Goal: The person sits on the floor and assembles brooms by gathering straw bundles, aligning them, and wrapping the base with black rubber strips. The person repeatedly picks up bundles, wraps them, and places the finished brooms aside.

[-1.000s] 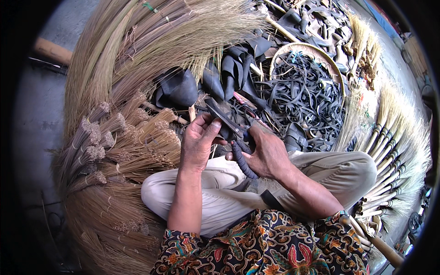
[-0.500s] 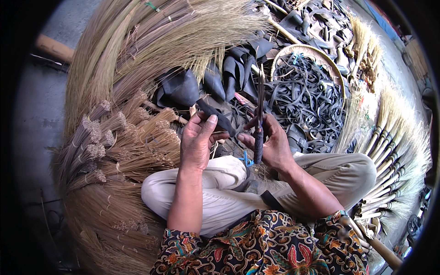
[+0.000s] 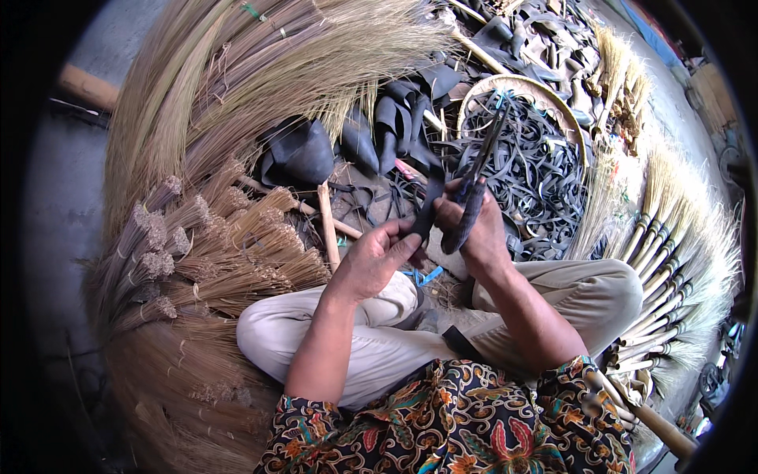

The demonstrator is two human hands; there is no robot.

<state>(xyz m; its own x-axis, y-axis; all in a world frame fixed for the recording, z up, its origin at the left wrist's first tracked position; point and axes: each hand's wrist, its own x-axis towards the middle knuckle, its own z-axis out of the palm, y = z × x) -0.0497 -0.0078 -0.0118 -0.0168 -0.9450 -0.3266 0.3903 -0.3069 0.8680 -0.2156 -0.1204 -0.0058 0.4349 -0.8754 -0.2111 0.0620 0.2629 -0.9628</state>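
Head view: left hand (image 3: 377, 257) curled, fingers pinching the lower end of a black rubber strip (image 3: 430, 204). Right hand (image 3: 472, 229) closed around the handles of big dark scissors (image 3: 478, 178), blades pointing up and away, narrowly parted from what I can tell. Strip is flat, matte black, standing roughly upright between both hands, just left of the scissors. Round woven basket (image 3: 545, 95) full of black rubber strips sits just beyond the scissors. Bundled broom fibres (image 3: 229, 237) lie left of the left hand; finished brooms (image 3: 671, 261) fan out right of the basket.
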